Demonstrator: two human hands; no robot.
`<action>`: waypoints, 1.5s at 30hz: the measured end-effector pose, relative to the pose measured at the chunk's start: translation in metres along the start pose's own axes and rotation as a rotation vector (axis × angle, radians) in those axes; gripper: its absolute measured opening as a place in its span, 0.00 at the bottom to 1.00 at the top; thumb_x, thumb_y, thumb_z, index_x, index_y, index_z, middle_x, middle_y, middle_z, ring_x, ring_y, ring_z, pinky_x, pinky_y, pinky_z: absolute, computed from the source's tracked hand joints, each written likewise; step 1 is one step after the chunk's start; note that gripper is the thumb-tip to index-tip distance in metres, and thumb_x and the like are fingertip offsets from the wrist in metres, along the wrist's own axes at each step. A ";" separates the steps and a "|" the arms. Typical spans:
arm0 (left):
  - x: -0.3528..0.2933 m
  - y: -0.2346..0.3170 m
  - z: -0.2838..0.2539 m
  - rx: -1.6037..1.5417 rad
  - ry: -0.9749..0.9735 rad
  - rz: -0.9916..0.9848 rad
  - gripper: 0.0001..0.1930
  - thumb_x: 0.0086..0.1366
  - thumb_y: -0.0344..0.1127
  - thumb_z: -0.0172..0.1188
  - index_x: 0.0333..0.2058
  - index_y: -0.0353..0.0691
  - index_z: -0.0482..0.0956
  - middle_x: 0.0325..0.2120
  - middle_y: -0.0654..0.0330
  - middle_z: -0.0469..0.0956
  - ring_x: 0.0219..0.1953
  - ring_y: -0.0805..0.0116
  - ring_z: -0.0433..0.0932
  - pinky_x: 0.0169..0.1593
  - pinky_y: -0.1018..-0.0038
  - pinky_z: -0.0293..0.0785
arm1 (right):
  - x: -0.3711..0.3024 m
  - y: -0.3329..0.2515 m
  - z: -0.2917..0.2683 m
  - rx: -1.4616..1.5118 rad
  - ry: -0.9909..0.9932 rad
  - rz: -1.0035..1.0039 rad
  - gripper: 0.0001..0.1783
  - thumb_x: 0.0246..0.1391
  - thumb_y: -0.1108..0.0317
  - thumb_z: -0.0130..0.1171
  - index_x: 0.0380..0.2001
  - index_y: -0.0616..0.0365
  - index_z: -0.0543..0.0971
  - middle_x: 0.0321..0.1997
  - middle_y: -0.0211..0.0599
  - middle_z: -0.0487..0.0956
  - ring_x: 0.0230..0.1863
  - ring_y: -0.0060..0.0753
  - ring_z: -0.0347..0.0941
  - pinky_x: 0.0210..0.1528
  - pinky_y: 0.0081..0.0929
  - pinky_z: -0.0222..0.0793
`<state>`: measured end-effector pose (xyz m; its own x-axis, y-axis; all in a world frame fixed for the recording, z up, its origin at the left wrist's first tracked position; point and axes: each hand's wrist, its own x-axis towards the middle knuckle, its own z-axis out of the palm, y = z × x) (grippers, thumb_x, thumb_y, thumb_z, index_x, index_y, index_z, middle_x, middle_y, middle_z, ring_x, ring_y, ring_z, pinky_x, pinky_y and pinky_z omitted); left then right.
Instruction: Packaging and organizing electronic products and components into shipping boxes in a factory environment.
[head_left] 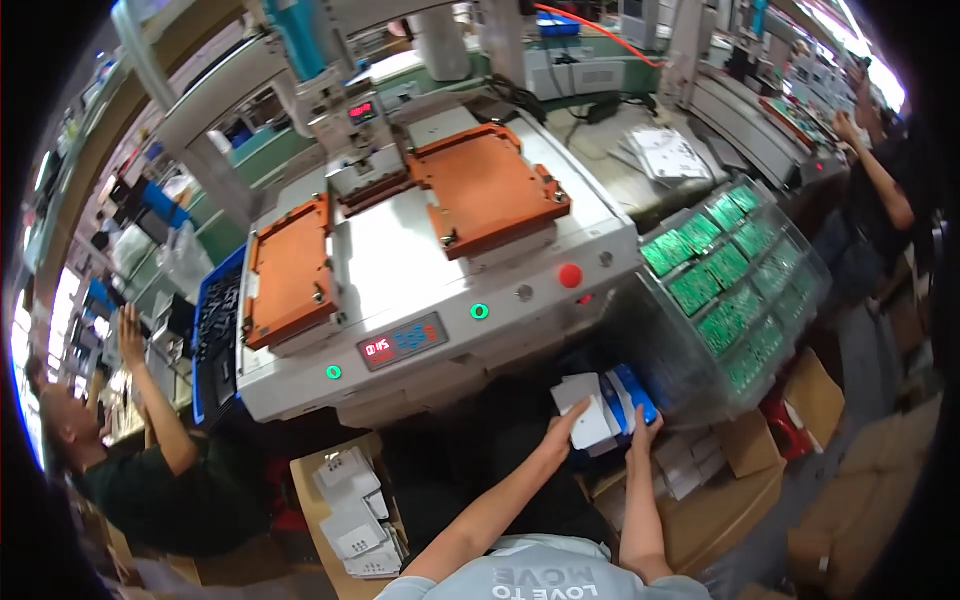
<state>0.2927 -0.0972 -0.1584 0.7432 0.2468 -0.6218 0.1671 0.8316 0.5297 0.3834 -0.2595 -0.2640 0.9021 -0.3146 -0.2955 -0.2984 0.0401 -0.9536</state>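
Over the gap in front of the machine, my left hand (563, 428) is closed on several white flat plates (592, 408), fanned out a little. Close beside it, my right hand (644, 436) grips a shiny blue and white packet (630, 395), whose contents I cannot make out. The plates and the packet touch or nearly touch. To the right of my hands stands an open cardboard box (690, 462) with white pieces inside. A second cardboard box (306, 490) at the lower left holds several white plates (352, 507) in loose stacks.
Ahead is a white machine (380, 255) with an orange fixture at left (290, 270), another at right (490, 185), and a red button (570, 276). A clear bin (690, 385) of green circuit boards (725, 270) stands right. One co-worker (150, 470) sits left, another (880, 180) far right.
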 end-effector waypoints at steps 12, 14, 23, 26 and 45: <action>0.010 0.006 0.002 -0.030 -0.041 -0.008 0.34 0.55 0.38 0.67 0.56 0.31 0.63 0.47 0.54 0.74 0.49 0.61 0.75 0.52 0.69 0.73 | -0.002 -0.026 -0.018 0.069 -0.120 0.104 0.34 0.39 0.54 0.74 0.44 0.55 0.66 0.38 0.32 0.68 0.39 0.24 0.64 0.41 0.23 0.62; 0.010 0.005 -0.001 -0.032 -0.046 0.002 0.35 0.54 0.38 0.68 0.57 0.31 0.62 0.47 0.54 0.74 0.49 0.61 0.74 0.52 0.68 0.73 | -0.004 -0.033 -0.027 0.118 -0.145 0.191 0.34 0.40 0.55 0.73 0.46 0.54 0.66 0.40 0.32 0.68 0.40 0.26 0.65 0.42 0.25 0.63; 0.005 0.012 -0.006 -0.017 -0.003 -0.016 0.39 0.54 0.40 0.68 0.59 0.31 0.57 0.48 0.52 0.73 0.50 0.59 0.74 0.52 0.68 0.73 | -0.068 -0.086 -0.165 0.378 -0.301 0.439 0.26 0.50 0.61 0.65 0.51 0.55 0.69 0.49 0.34 0.74 0.52 0.31 0.69 0.54 0.33 0.65; 0.007 0.012 -0.006 -0.011 -0.033 -0.015 0.40 0.54 0.41 0.68 0.59 0.31 0.55 0.48 0.52 0.72 0.50 0.59 0.74 0.53 0.68 0.72 | -0.089 -0.143 -0.197 0.526 -0.457 0.377 0.26 0.59 0.63 0.54 0.57 0.63 0.65 0.57 0.41 0.72 0.58 0.36 0.68 0.63 0.38 0.59; 0.015 0.008 -0.020 0.110 0.008 -0.101 0.38 0.55 0.42 0.67 0.59 0.35 0.59 0.50 0.54 0.70 0.54 0.62 0.70 0.57 0.69 0.67 | 0.143 -0.422 0.340 0.612 -0.650 0.349 0.36 0.55 0.41 0.54 0.58 0.52 0.63 0.61 0.40 0.64 0.61 0.43 0.61 0.61 0.53 0.57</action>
<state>0.2924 -0.0767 -0.1755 0.7137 0.1690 -0.6797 0.3113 0.7928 0.5240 0.7439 0.0013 0.0762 0.8448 0.3890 -0.3675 -0.5344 0.5786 -0.6162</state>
